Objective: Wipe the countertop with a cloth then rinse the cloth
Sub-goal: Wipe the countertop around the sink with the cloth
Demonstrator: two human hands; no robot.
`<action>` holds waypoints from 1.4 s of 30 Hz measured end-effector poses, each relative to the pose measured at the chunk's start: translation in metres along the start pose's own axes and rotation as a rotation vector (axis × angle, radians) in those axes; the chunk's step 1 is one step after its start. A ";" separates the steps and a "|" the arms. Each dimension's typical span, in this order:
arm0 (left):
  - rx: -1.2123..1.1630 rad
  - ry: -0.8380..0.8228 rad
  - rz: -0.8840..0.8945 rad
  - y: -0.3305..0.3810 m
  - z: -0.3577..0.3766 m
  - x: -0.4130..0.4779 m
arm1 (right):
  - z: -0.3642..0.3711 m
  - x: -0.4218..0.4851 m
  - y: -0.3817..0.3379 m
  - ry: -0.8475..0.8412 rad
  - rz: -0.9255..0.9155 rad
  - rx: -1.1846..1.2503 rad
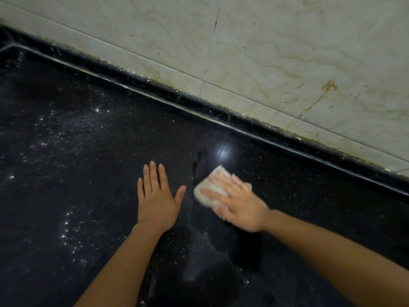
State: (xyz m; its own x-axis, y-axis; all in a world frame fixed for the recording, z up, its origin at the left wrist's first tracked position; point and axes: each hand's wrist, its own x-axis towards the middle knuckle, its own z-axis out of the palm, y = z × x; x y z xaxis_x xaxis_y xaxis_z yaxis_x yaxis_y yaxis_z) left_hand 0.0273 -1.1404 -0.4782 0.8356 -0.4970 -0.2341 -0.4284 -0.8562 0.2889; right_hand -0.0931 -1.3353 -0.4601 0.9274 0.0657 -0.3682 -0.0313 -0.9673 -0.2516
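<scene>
Wiping step. Right hand (241, 207) flat, pressing cloth (215, 185) on table (88, 151); left hand (156, 196) flat, empty. Next, probably: sweep toward specks at 9 o'clock.

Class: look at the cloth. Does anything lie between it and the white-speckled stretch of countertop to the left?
Yes. The left hand lies flat on the countertop right beside the cloth, between it and the specks. Nothing else is visible there.

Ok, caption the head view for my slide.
Right hand presses a pale cloth on the dark countertop; left hand flat beside it.
</scene>
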 end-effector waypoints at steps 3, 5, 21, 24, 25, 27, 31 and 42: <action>0.013 -0.002 -0.010 0.000 0.000 0.000 | -0.022 0.049 0.021 0.070 0.216 0.028; 0.013 0.000 -0.011 0.001 0.001 0.000 | -0.038 0.081 0.029 0.073 0.302 0.085; -0.005 -0.047 -0.009 -0.002 -0.002 0.000 | 0.007 0.002 -0.041 0.015 0.123 0.132; 0.001 -0.112 -0.023 -0.001 -0.012 -0.005 | 0.029 -0.037 -0.060 -0.005 0.034 0.110; 0.001 -0.099 -0.020 0.002 -0.015 -0.011 | 0.035 -0.051 -0.061 -0.019 0.011 0.097; -0.026 -0.036 0.002 0.009 -0.018 -0.033 | 0.041 -0.078 -0.054 -0.062 -0.008 0.069; -0.100 0.059 0.028 0.016 -0.007 -0.105 | 0.040 -0.120 -0.019 -0.062 0.192 0.014; -0.176 0.257 -0.275 0.021 0.062 -0.284 | 0.074 -0.197 -0.019 0.043 0.460 0.206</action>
State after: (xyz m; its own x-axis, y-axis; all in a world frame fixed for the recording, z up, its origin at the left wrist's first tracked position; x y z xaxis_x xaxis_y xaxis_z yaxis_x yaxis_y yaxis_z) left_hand -0.2404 -1.0262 -0.4631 0.9789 -0.1826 -0.0914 -0.1306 -0.9040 0.4072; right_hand -0.3030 -1.3117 -0.4493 0.8147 -0.3701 -0.4464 -0.5091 -0.8250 -0.2452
